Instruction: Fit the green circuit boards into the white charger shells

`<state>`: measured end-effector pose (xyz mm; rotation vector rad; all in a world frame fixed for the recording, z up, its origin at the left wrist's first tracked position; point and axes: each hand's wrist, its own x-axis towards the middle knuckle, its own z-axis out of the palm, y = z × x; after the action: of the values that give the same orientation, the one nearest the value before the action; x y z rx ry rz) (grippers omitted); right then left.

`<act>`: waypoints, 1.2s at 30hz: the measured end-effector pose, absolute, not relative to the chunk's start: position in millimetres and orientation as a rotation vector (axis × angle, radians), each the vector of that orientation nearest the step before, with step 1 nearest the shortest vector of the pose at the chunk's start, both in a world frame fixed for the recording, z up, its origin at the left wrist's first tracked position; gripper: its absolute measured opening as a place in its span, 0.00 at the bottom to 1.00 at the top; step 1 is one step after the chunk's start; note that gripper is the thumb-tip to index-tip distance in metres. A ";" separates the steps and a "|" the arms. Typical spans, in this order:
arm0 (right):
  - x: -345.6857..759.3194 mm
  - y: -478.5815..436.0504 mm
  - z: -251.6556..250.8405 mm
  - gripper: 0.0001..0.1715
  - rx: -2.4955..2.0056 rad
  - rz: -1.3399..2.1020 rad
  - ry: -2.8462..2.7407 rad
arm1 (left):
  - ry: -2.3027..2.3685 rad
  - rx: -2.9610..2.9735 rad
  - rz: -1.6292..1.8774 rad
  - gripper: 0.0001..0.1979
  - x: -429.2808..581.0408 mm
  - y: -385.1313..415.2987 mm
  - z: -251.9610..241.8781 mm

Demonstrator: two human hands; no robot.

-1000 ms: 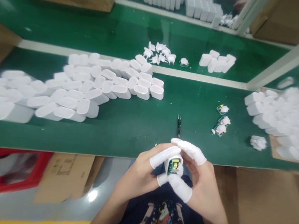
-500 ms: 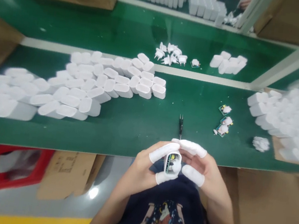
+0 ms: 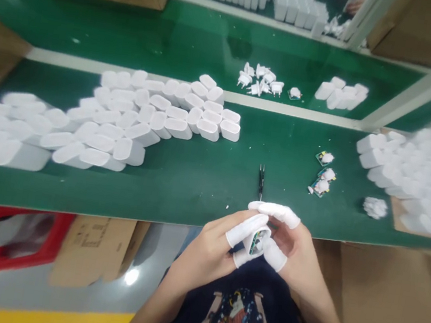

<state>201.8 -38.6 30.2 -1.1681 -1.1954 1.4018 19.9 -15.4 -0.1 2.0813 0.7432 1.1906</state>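
Note:
A white plastic charger housing is held between both hands at the bench edge, its open end facing me. Inside it sits a circuit board with white filler on the parts. My left hand, in white finger cots, is closed around the housing's left side, fingers above and thumb below. My right hand, also in finger cots, has its thumb pressed at the opening's right side. Its fingers curl behind the housing, partly hidden. Black tweezers lie on the green bench just beyond my fingertips.
Many white housings stand at left, and more are heaped in a box at right. Several circuit boards lie at centre right beside a small white pile. White plug pieces and a housing cluster lie behind the rail.
The housing has shifted right and tilted between my hands. My right thumb has come in from beside it to press at the opening. The left hand has moved right with it.

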 end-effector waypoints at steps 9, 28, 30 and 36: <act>208.8 -32.3 33.1 0.27 -1.131 1.530 -1.261 | 0.788 2.077 1.188 0.26 20.1 -14.6 -2.7; 214.3 -34.2 44.5 0.25 -1.153 1.551 -1.378 | 0.765 2.061 1.158 0.29 20.3 -17.8 -1.9; 215.8 -34.6 44.0 0.27 -1.180 1.502 -1.452 | 0.768 2.071 1.150 0.29 21.0 -18.2 -3.6; 223.8 -31.5 39.2 0.31 -1.133 1.578 -1.513 | 0.768 2.051 1.126 0.27 22.2 -16.0 -11.2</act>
<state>223.8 -31.5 39.2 -1.1330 -1.5133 1.5783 22.2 -16.0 -11.2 2.0508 0.7683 1.1263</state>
